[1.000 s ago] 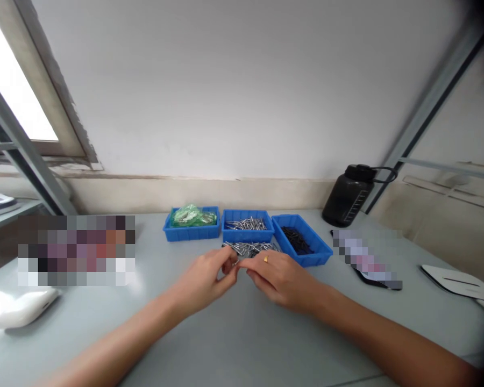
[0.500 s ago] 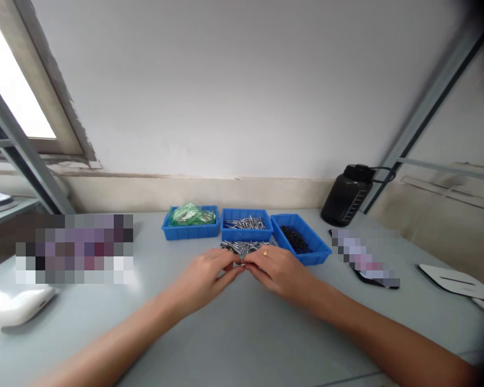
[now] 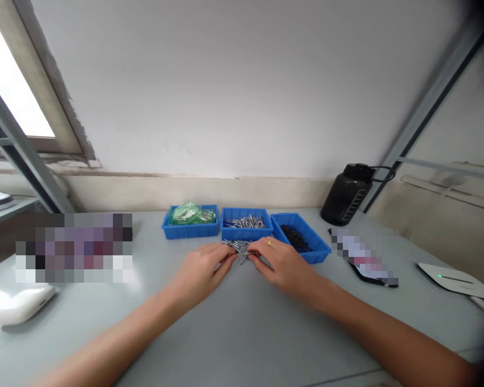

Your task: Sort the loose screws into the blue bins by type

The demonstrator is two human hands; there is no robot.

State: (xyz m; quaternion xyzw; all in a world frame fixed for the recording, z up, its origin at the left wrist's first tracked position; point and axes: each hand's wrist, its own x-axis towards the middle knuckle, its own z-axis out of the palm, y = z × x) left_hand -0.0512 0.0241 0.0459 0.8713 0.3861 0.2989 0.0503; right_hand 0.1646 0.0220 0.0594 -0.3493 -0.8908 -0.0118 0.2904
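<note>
Hands [image 3: 205, 271] [image 3: 284, 267] (close, yet apart) pinch a thin metal piece [image 3: 243, 253] between them, near loose metal pieces [image 3: 236, 245] on the tabletop [image 3: 242, 328].

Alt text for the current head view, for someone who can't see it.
Two bare hands, left and right, hold a thin metal piece between their fingers, above a gray table. Beyond are a loose metal pile and three blue bins holding, left to right, a green plastic bag, silver pieces and black pieces.
</note>
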